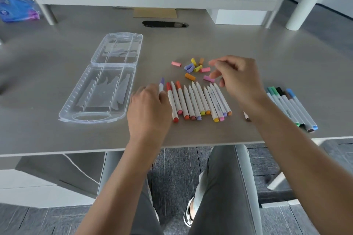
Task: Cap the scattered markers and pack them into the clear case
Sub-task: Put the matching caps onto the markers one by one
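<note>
I judge I'm mid-capping: my left hand [148,105] grips a white purple-capped marker [161,84]; my right hand [236,78], fingers loosely curled, pinches at a small pink cap [208,78] among the loose coloured caps [193,67]. Next, that cap must meet an uncapped white marker [198,99] lying between my hands; the open clear plastic case [99,91] waits beyond my left hand.

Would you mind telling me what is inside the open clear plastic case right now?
The clear plastic case holds no markers; only its ribbed divider slots and reflections show through. Nothing covers its interior.
</note>
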A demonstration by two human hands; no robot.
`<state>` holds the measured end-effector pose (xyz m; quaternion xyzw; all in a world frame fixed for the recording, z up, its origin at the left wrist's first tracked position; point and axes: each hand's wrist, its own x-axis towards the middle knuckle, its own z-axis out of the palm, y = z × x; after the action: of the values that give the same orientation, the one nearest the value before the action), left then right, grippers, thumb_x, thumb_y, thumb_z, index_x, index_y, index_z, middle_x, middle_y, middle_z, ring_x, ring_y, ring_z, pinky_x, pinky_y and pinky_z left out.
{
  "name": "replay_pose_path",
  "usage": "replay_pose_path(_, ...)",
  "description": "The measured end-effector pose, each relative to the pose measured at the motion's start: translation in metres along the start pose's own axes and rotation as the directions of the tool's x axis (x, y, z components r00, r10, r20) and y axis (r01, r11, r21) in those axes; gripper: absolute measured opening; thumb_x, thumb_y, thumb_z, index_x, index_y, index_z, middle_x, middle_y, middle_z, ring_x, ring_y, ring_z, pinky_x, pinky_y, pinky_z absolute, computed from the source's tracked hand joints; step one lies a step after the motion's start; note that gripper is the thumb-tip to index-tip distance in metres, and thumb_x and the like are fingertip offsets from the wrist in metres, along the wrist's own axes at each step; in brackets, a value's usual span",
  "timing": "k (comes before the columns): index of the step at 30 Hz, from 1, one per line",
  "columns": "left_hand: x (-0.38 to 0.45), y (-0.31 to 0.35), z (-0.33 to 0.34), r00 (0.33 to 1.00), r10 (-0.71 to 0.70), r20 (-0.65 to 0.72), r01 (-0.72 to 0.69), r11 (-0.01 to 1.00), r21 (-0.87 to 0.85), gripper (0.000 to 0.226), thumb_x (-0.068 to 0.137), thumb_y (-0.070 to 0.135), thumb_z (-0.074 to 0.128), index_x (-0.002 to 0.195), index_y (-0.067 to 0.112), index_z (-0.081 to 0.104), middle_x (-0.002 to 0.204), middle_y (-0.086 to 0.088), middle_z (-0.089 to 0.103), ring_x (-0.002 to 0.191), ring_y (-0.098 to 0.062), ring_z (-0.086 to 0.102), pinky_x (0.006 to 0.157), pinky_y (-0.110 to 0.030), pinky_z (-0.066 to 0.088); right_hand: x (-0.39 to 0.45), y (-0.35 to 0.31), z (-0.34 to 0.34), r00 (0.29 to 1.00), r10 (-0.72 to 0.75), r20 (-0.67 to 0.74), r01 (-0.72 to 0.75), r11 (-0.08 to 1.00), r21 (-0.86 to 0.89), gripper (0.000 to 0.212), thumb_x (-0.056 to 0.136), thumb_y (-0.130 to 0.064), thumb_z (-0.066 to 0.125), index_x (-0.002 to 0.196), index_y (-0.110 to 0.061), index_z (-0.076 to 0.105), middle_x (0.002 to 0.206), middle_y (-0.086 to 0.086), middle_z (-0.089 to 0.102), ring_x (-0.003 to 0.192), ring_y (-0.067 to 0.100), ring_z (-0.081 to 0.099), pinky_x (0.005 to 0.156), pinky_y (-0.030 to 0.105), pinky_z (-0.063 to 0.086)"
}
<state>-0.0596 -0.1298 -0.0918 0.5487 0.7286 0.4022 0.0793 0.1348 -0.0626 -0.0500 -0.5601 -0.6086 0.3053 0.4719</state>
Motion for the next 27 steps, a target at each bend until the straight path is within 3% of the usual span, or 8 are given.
replay_pose_path(3, -0.004, 0.002, 0.003, 0.999, -0.020, 0.038, 0.012, 0.983, 0.181, 0.018, 0.096, 0.020, 0.045, 0.085, 0.010, 0.055, 0.080, -0.006, 0.052, 0.083, -0.031, 0.049, 0.068, -0.037, 0.035, -0.005, 0.009, -0.006, 1.000, -0.015, 0.020, 0.017, 0.991, -0.131, 0.025, 0.101, -0.014, 0.058, 0.090, -0.026, 0.076, 0.073, -0.006, 0.074, 0.048, -0.004, 0.057, 0.058, 0.023, 0.049)
replay_pose_path(5, -0.005, 0.003, 0.006, 0.997, -0.040, 0.067, 0.023, 0.971, 0.236, 0.020, 0.096, 0.021, 0.046, 0.084, 0.010, 0.057, 0.079, -0.003, 0.047, 0.079, -0.029, 0.044, 0.072, -0.039, 0.039, -0.007, 0.016, -0.010, 0.999, -0.039, 0.019, 0.042, 0.979, -0.202, 0.021, 0.100, -0.017, 0.060, 0.089, -0.026, 0.077, 0.072, -0.007, 0.074, 0.052, -0.004, 0.058, 0.061, 0.024, 0.049)
replay_pose_path(8, -0.003, 0.006, 0.009, 0.994, -0.047, 0.101, 0.022, 0.973, 0.230, 0.022, 0.094, 0.020, 0.048, 0.083, 0.006, 0.062, 0.079, -0.005, 0.049, 0.080, -0.029, 0.043, 0.074, -0.040, 0.040, -0.010, 0.022, -0.020, 0.997, -0.061, 0.047, 0.072, 0.953, -0.295, 0.018, 0.098, -0.021, 0.064, 0.093, -0.020, 0.081, 0.075, -0.009, 0.075, 0.057, -0.004, 0.061, 0.062, 0.023, 0.049)
replay_pose_path(12, -0.002, 0.010, 0.009, 0.990, -0.052, 0.131, 0.024, 0.978, 0.206, 0.029, 0.097, 0.026, 0.046, 0.082, 0.007, 0.062, 0.091, -0.012, 0.059, 0.087, -0.033, 0.048, 0.079, -0.042, 0.042, -0.013, 0.027, -0.030, 0.993, -0.043, 0.106, 0.084, 0.905, -0.416, 0.010, 0.093, -0.026, 0.073, 0.092, -0.023, 0.083, 0.080, -0.007, 0.076, 0.076, 0.012, 0.071, 0.076, 0.037, 0.061)
replay_pose_path(16, -0.006, 0.012, 0.009, 0.994, -0.033, 0.105, 0.016, 0.986, 0.166, 0.033, 0.099, 0.031, 0.045, 0.084, 0.005, 0.060, 0.100, -0.015, 0.060, 0.098, -0.038, 0.053, 0.082, -0.044, 0.044, -0.011, 0.026, -0.033, 0.984, 0.031, 0.176, 0.072, 0.835, -0.546, 0.005, 0.089, -0.030, 0.076, 0.088, -0.028, 0.080, 0.079, -0.008, 0.075, 0.079, 0.014, 0.070, 0.081, 0.042, 0.062)
replay_pose_path(19, -0.009, 0.008, 0.010, 0.996, -0.007, 0.093, -0.010, 0.983, 0.182, 0.030, 0.100, 0.032, 0.047, 0.083, 0.008, 0.055, 0.102, -0.015, 0.058, 0.103, -0.038, 0.051, 0.084, -0.045, 0.043, -0.008, 0.025, -0.029, 0.982, 0.069, 0.176, 0.050, 0.805, -0.592, 0.007, 0.088, -0.032, 0.078, 0.084, -0.027, 0.077, 0.076, -0.006, 0.074, 0.077, 0.016, 0.069, 0.078, 0.040, 0.060)
replay_pose_path(24, -0.012, 0.005, 0.016, 0.993, 0.056, 0.104, -0.083, 0.958, 0.275, 0.028, 0.100, 0.032, 0.051, 0.100, 0.008, 0.065, 0.111, -0.011, 0.057, 0.109, -0.034, 0.048, 0.090, -0.043, 0.038, -0.009, 0.022, -0.018, 0.983, 0.052, 0.174, 0.072, 0.770, -0.634, 0.010, 0.088, -0.035, 0.079, 0.083, -0.028, 0.074, 0.079, -0.007, 0.071, 0.077, 0.016, 0.067, 0.072, 0.034, 0.056)
replay_pose_path(27, -0.008, 0.003, 0.016, 0.993, 0.065, 0.104, -0.090, 0.960, 0.267, 0.026, 0.100, 0.028, 0.049, 0.099, 0.007, 0.065, 0.110, -0.011, 0.057, 0.108, -0.033, 0.048, 0.089, -0.042, 0.037, -0.008, 0.019, -0.015, 0.984, 0.061, 0.169, 0.065, 0.757, -0.651, 0.008, 0.089, -0.032, 0.079, 0.085, -0.025, 0.076, 0.074, -0.007, 0.068, 0.074, 0.016, 0.066, 0.070, 0.031, 0.054)
